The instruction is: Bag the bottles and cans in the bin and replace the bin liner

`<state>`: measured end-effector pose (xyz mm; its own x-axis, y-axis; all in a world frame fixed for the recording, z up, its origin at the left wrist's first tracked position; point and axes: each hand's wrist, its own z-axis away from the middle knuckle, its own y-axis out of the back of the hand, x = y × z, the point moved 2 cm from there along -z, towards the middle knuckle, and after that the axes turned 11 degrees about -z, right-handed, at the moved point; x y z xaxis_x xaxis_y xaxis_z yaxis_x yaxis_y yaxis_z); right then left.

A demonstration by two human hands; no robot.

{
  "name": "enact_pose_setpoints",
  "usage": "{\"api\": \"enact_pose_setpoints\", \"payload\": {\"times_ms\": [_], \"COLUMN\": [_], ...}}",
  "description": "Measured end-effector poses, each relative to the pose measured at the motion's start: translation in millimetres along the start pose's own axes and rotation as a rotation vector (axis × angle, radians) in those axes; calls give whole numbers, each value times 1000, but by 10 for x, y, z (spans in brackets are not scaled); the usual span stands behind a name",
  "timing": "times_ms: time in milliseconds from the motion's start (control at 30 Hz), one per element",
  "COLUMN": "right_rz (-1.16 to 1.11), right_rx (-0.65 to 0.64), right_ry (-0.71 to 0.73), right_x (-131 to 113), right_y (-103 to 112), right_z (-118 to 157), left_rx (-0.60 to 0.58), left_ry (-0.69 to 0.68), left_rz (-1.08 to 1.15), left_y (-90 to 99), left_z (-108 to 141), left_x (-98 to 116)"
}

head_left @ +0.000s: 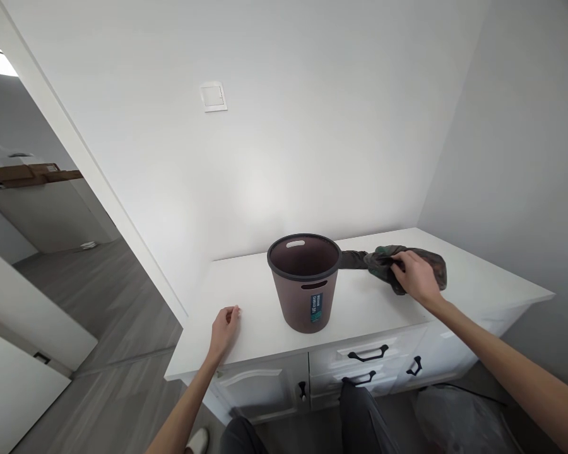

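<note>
My left hand rests on the white countertop, its fingers loosely curled together with nothing visible in them. To its right stands an upright brown plastic trash can with a dark rim, two handle slots and a blue-green label. Its visible inner wall is bare; the bottom is hidden from this angle. My right hand pinches a dark, crumpled plastic bag on the right part of the countertop. A dark strip of similar plastic lies between that bag and the can, partly behind the can's rim.
Below the countertop are white cabinet drawers with black handles. A light switch is on the wall behind. To the left, a doorway shows a grey floor and cardboard boxes. A clear plastic bag lies on the floor at lower right.
</note>
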<state>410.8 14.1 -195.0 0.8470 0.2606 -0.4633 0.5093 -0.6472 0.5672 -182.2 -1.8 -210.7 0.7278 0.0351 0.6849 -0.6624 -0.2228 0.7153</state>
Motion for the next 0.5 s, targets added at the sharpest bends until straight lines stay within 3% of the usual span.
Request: {"api": "enact_pose_setpoints", "payload": {"times_ms": [167,333,500], "right_rz": [47,98,135], "right_rx": [-161,-276,-178], "right_ry": [-69,-165,-177], "right_x": [-122,-354,-769], "right_y": [-404,-560,-500], "right_z": [181,264,457], "left_rx": [18,48,66], "left_ry": [-30,-45,-60], "left_rz": [-21,-35,-42], "left_y": [-45,-54,-67], "left_z": [104,104,89], "left_x": [40,29,-6]}}
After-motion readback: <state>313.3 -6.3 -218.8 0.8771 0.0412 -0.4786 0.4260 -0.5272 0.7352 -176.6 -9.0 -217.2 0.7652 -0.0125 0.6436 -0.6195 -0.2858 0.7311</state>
